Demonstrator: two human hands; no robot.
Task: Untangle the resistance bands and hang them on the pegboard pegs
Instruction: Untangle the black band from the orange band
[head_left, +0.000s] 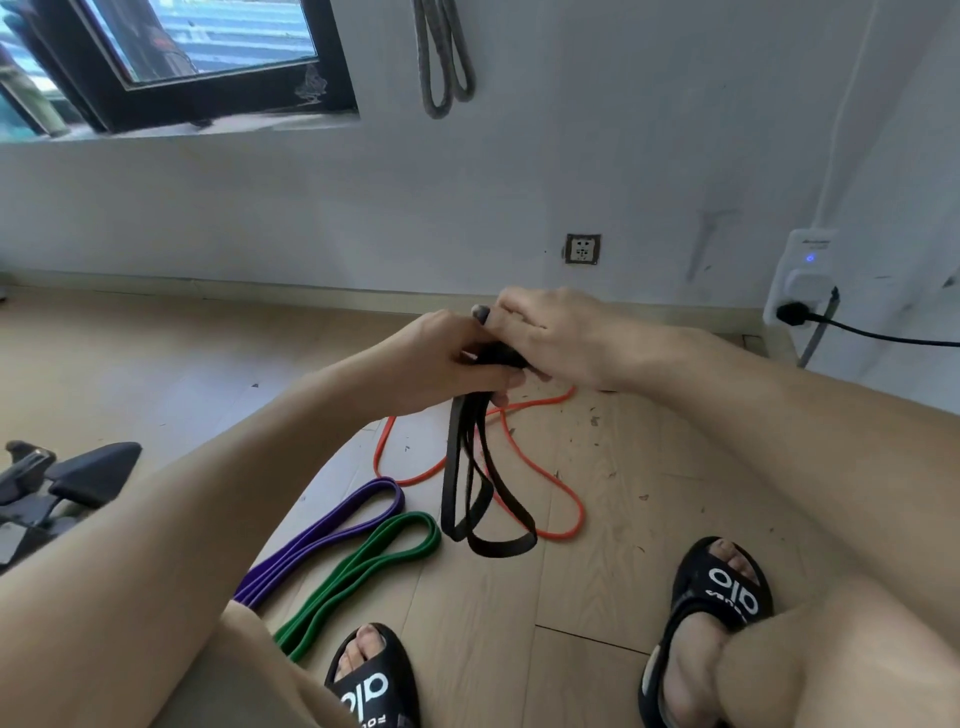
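Both hands meet above the floor and grip a black resistance band (470, 488). My left hand (447, 358) pinches its bunched top from the left, and my right hand (550, 332) closes over it from the right. The band's loops hang down and their ends touch the floor. An orange band (558, 486) lies in a loose loop on the floor behind the black one. A purple band (332, 530) and a green band (363, 561) lie folded side by side at the lower left. A grey band (441, 62) hangs on the wall at the top; its peg is out of view.
The wooden floor (519, 623) holds my two feet in black slides (722, 592). A wall socket (583, 249) sits low on the white wall, and a white power strip with a black plug (795, 312) is at the right. Dark exercise equipment (57, 483) lies at the left. A window (182, 57) is at upper left.
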